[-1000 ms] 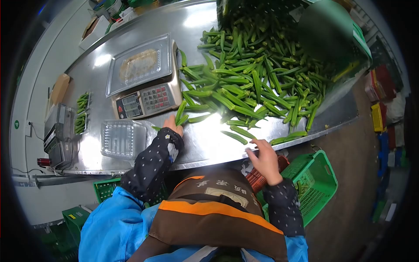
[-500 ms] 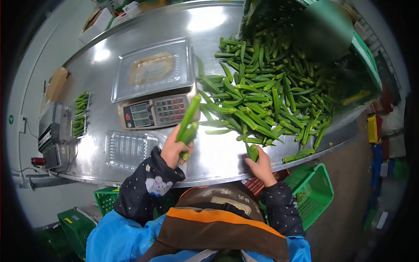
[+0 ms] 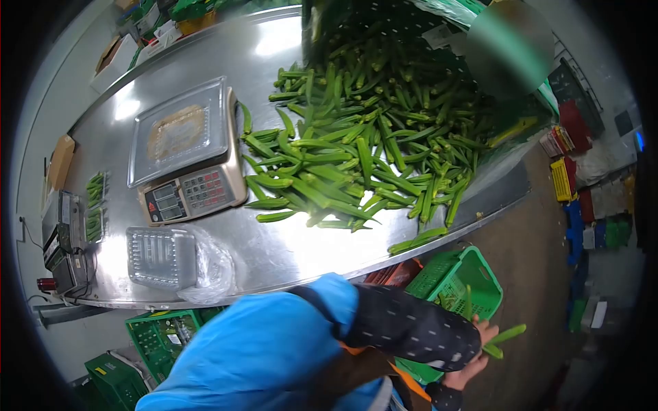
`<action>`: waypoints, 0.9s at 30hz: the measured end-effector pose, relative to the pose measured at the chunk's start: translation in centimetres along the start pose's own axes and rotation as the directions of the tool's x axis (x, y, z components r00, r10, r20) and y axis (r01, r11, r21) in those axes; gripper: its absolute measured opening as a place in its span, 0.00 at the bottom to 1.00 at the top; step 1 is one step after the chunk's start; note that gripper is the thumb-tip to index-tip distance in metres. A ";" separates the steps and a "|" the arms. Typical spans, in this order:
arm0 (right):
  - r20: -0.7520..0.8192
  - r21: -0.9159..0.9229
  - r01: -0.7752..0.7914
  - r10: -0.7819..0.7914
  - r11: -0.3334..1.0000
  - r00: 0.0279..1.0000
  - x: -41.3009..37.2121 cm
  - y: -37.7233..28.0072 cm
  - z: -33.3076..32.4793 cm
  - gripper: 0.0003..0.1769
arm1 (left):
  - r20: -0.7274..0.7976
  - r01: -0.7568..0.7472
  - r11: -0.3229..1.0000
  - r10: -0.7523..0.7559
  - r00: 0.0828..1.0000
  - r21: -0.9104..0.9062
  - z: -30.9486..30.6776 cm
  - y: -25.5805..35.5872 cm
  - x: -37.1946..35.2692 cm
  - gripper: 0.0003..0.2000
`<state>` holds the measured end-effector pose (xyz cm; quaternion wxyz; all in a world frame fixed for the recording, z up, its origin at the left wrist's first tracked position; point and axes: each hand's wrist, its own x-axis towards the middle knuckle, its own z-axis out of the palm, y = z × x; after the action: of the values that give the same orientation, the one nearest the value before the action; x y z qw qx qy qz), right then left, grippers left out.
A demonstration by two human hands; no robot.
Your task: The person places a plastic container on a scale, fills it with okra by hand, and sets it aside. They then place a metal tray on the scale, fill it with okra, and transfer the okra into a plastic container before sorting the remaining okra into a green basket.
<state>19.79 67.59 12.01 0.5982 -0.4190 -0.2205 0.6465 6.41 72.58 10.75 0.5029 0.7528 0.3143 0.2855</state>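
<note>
My left arm reaches across my body to the lower right. My left hand (image 3: 485, 331) is closed around a few okra pods (image 3: 508, 334), whose ends stick out past the fingers. Just below it, my right hand (image 3: 466, 374) is closed against the lower pod, its fingers partly covered by the left cuff. Both hands are off the table, by the edge of a green crate (image 3: 488, 274). A big heap of okra (image 3: 356, 151) spreads over the metal table (image 3: 274, 253), spilling from a dark green lined container (image 3: 411, 34).
A scale (image 3: 188, 195) bears a clear plastic tray (image 3: 179, 133). Clear plastic containers (image 3: 161, 259) and a crumpled plastic bag (image 3: 214, 268) lie near the front edge. Packed okra trays (image 3: 94, 205) stand at far left beside a machine (image 3: 62, 233). Another green crate (image 3: 154, 339) is below.
Both hands have moved from above the table to the lower right, beside the crate, and come together with okra. My view has shifted right, and the left arm now crosses my body.
</note>
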 end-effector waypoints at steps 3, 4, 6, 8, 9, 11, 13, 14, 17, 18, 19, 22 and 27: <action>-0.229 0.064 -0.059 0.072 0.996 0.971 -0.5 -2.8 -5.4 0.23 | 0.131 -0.063 0.997 0.057 0.990 0.042 2.3 -0.6 4.5 0.25; -0.278 -0.110 -0.200 0.163 0.974 0.947 -1.1 -2.8 -12.5 0.22 | 0.137 -0.079 0.993 0.067 0.988 0.084 1.8 -1.6 5.1 0.25; -0.750 -0.280 -0.342 0.018 0.897 0.661 -2.7 -1.0 -21.4 0.18 | 0.112 -0.091 0.981 0.073 0.991 0.173 -0.4 -3.7 6.4 0.25; -0.772 -0.251 -0.308 0.002 0.918 0.635 -2.1 0.0 -22.8 0.16 | -0.032 -0.038 0.941 0.052 0.998 0.335 -5.6 -6.0 6.4 0.24; -0.697 -0.439 -0.282 -0.125 0.853 0.706 -0.6 1.2 -20.4 0.13 | -0.142 0.043 0.899 0.022 0.990 0.435 -9.3 -7.5 5.6 0.24; -0.405 -0.703 -0.109 -0.269 0.703 0.874 4.8 3.1 -14.6 0.09 | -0.513 0.533 0.812 -0.360 0.779 0.239 -14.5 -10.0 0.8 0.28; 0.092 -0.915 0.199 -0.298 0.352 0.950 11.4 4.7 -7.7 0.06 | -0.633 0.664 0.415 -0.232 0.738 0.622 -18.0 -12.8 -4.5 0.31; 0.153 -0.874 0.223 -0.190 0.431 0.970 13.9 5.6 -3.2 0.05 | -0.603 0.648 0.376 -0.246 0.759 0.662 -18.1 -14.5 -7.2 0.30; 0.606 -0.724 0.618 -0.145 0.306 0.782 20.2 9.3 8.0 0.16 | -0.481 0.576 0.288 -0.338 0.809 0.765 -17.8 -14.2 -10.3 0.25; 0.704 -0.667 0.717 -0.144 0.205 0.696 22.1 10.6 10.7 0.17 | -0.515 0.603 0.334 -0.320 0.795 0.724 -16.8 -15.5 -11.3 0.21; 0.791 -0.589 0.801 -0.129 0.104 0.598 23.5 12.1 12.2 0.17 | -0.521 0.613 0.327 -0.330 0.787 0.719 -16.2 -14.9 -12.2 0.21; 0.832 -0.548 0.832 0.045 -0.090 0.553 25.9 15.3 13.2 0.17 | -0.544 0.668 0.390 -0.390 0.743 0.633 -14.5 -13.8 -15.8 0.17; 0.807 -0.562 0.820 0.148 -0.108 0.572 26.5 15.6 13.6 0.17 | -0.597 0.734 0.462 -0.431 0.677 0.498 -12.7 -13.0 -21.5 0.15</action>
<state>1.43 93.01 -0.11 0.1665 -0.3507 -0.9025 0.1864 -19.22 67.44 0.33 0.1680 0.6522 0.7337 0.0902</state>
